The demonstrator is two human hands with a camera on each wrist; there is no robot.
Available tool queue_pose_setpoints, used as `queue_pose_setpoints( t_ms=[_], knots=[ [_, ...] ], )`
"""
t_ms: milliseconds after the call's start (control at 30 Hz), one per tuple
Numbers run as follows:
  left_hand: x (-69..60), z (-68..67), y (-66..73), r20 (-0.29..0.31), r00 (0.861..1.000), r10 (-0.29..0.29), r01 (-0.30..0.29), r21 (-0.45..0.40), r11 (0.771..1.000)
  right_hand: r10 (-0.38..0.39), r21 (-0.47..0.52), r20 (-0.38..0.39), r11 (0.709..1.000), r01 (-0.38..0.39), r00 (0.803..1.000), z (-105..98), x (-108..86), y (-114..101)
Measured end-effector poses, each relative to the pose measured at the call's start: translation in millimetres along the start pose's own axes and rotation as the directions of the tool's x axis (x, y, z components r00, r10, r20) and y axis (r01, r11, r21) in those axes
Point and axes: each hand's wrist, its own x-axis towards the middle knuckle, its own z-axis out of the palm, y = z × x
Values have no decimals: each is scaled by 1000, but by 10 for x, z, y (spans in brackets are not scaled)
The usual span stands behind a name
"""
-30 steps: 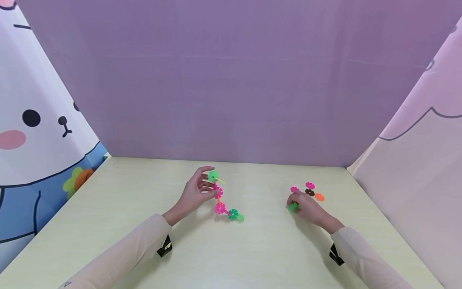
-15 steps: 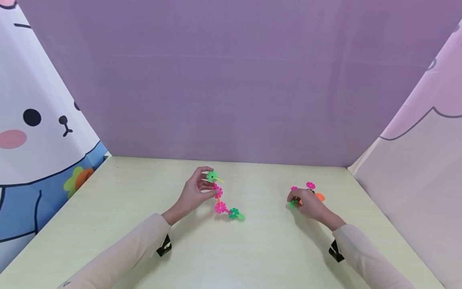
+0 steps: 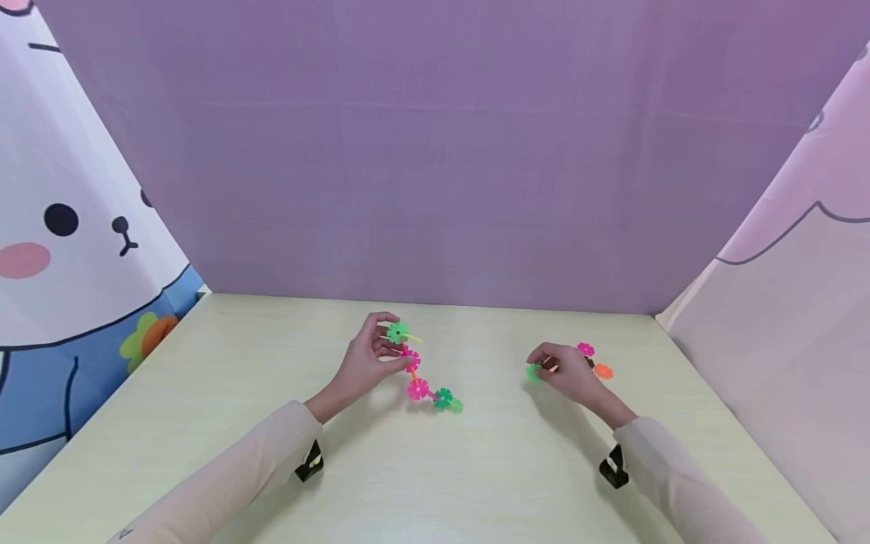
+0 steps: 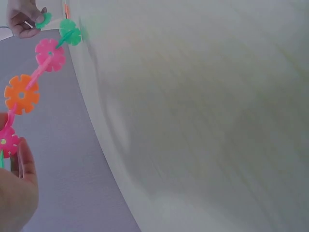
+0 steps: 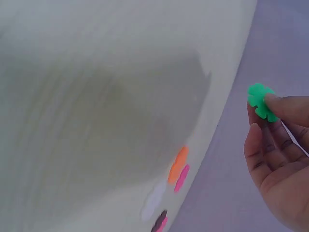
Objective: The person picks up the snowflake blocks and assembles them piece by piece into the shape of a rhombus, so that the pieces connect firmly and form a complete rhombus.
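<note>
My left hand (image 3: 367, 364) grips a chain of flower-shaped interlocking plastic discs by its upper pink disc (image 4: 7, 142). A green disc (image 3: 397, 332) with a yellow piece sticking out tops the chain. Lower down come an orange disc (image 4: 21, 94), another pink disc (image 3: 418, 389) and a darker green disc (image 3: 443, 398), with a light green one (image 3: 457, 406) at the end. Off to the right, my right hand (image 3: 574, 370) pinches a single green disc (image 5: 259, 100) between thumb and fingers, raised above the table. The two hands are well apart.
Loose discs lie on the pale table (image 3: 476, 476) by my right hand: a pink disc (image 3: 586, 349), an orange disc (image 3: 603, 371), a brown disc (image 3: 589, 363) and a white disc (image 5: 153, 200). A purple panel (image 3: 435, 189) stands behind the table; printed curtains flank it.
My right hand, near the loose discs a second ago, has lifted with the green disc and shifted left. The left hand stays put; the chain's lower end has swung slightly right.
</note>
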Motion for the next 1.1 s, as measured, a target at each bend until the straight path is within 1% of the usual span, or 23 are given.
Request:
queue_pose_setpoints(
  t_ms=[133,233,367,467,600,733,833,867,1000,1100],
  knots=[
    [2,8,6,-1,1000,-8,8,3,1000,1,99,-13,995,0,1000,80,53,-60],
    [2,16,4,1,1000,-6,6,3,1000,16,151,-17,988,-13,1000,142,90,-130],
    [-1,24,-5,5,1000,5,-5,-1,1000,79,226,-14,971,-74,997,226,137,-227],
    [0,27,-11,7,1000,3,-3,-5,1000,151,302,-6,943,-142,989,296,180,-289],
    [12,38,-39,7,1000,-4,4,-14,1000,217,401,-5,895,-197,976,378,236,-383],
    [59,55,-167,3,1000,-4,4,-23,1000,245,469,-2,857,-215,970,444,295,-518],
    [89,64,-262,-2,1000,-10,10,-14,1000,237,504,7,838,-208,972,492,339,-624],
    [91,67,-274,-3,1000,-10,10,-9,1000,231,516,10,832,-203,973,507,354,-658],
    [90,76,-290,-1,1000,1,-1,-2,1000,206,553,19,813,-182,978,574,409,-766],
    [91,82,-292,2,1000,10,-10,1,1000,201,578,16,798,-173,979,626,444,-826]
  ],
)
